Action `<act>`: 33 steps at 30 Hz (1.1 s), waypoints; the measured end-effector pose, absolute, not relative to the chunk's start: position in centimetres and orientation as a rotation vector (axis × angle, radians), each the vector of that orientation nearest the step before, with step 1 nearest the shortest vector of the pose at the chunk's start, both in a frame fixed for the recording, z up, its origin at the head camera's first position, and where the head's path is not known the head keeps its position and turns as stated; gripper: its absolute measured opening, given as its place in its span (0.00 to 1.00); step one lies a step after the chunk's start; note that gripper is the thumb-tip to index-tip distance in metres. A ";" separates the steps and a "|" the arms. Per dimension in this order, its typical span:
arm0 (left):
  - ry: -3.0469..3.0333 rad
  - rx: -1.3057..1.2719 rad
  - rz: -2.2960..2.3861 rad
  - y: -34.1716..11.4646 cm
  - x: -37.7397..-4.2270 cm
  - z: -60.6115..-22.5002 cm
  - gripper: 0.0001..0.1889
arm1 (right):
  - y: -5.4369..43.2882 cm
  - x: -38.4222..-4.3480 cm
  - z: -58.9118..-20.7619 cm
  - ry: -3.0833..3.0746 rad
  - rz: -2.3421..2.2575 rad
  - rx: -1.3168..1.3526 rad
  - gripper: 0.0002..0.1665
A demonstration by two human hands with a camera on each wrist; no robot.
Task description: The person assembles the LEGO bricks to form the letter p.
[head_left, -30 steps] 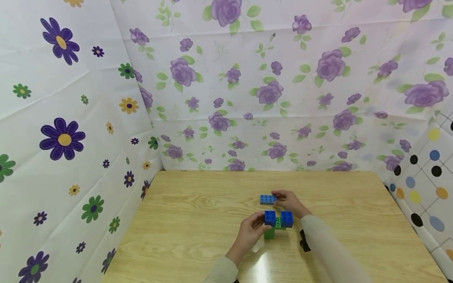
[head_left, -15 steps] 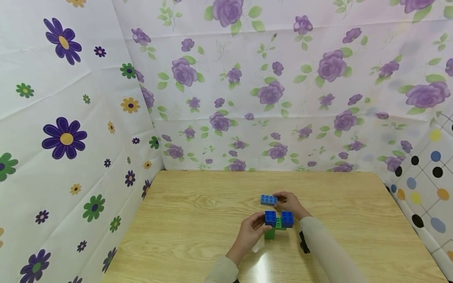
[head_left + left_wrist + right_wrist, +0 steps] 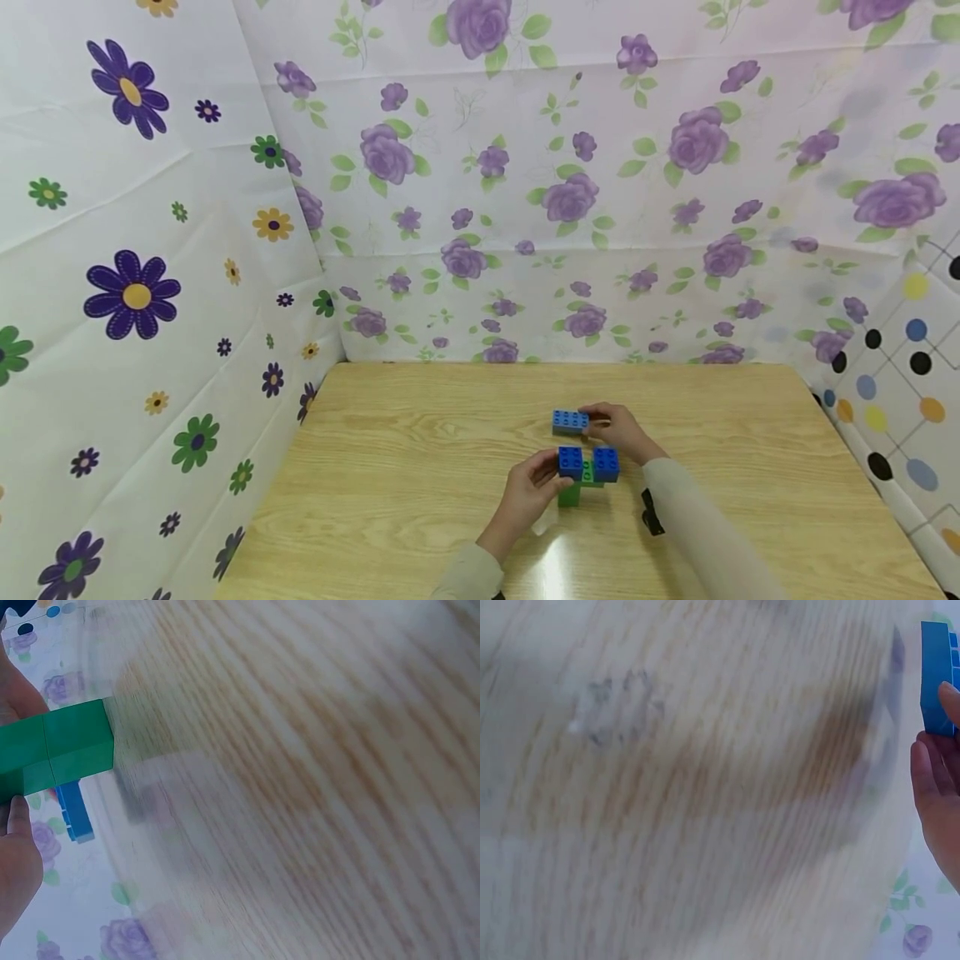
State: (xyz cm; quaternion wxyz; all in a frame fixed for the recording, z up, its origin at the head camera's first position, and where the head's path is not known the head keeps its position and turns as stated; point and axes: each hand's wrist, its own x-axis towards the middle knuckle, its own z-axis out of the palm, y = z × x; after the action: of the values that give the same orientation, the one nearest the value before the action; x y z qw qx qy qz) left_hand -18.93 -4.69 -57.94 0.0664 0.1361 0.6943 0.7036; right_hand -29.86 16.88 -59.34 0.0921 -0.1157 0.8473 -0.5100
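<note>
The left hand (image 3: 528,492) is gripping the block structure (image 3: 569,497), thumb and fingers clamping on its left side, while two dark-blue blocks (image 3: 570,461) are sitting apart on top of the structure's green part. Just beyond the structure, the right hand (image 3: 617,431) is pinching the light-blue brick (image 3: 567,421) by its right end, thumb and fingers closing on it.

Head view high, facing forward-down; wrist views close; tabletop (image 3: 420,475) shared.
</note>
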 end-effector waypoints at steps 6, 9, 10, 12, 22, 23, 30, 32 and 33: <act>2.091 0.429 2.129 -4.8 -18.9 -57.9 0.22 | 17.5 -29.7 -58.2 2.520 -1.509 -0.405 0.23; 2.085 0.439 2.136 -4.8 -18.9 -57.8 0.22 | 17.9 -29.5 -57.6 2.497 -1.515 -0.444 0.23; 2.083 0.439 2.137 -4.8 -18.9 -57.9 0.22 | 18.0 -29.5 -57.4 2.491 -1.514 -0.464 0.23; 2.081 0.435 2.138 -4.8 -18.9 -57.9 0.22 | 18.2 -29.3 -57.0 2.485 -1.513 -0.503 0.23; 2.086 0.425 2.132 -4.8 -18.8 -57.9 0.22 | 19.6 -28.3 -55.5 2.510 -1.468 -0.603 0.23; 2.087 0.423 2.131 -4.8 -18.8 -57.9 0.22 | 19.7 -28.2 -55.5 2.512 -1.464 -0.612 0.23; 2.101 0.426 2.122 -4.8 -18.8 -57.9 0.21 | 20.5 -27.2 -54.3 2.502 -1.474 -0.661 0.24; 2.107 0.426 2.118 -4.8 -18.8 -57.9 0.21 | 20.6 -26.9 -53.8 2.489 -1.493 -0.673 0.24; 2.110 0.424 2.117 -4.8 -18.8 -57.9 0.21 | 20.6 -26.8 -53.6 2.484 -1.496 -0.685 0.24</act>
State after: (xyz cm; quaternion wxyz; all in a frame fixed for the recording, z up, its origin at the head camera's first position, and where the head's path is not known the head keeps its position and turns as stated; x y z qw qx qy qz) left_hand -18.82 -4.77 -57.91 0.0615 0.1401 0.6977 0.6999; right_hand -26.75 20.60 -53.60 0.0809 -0.2291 0.8309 -0.5006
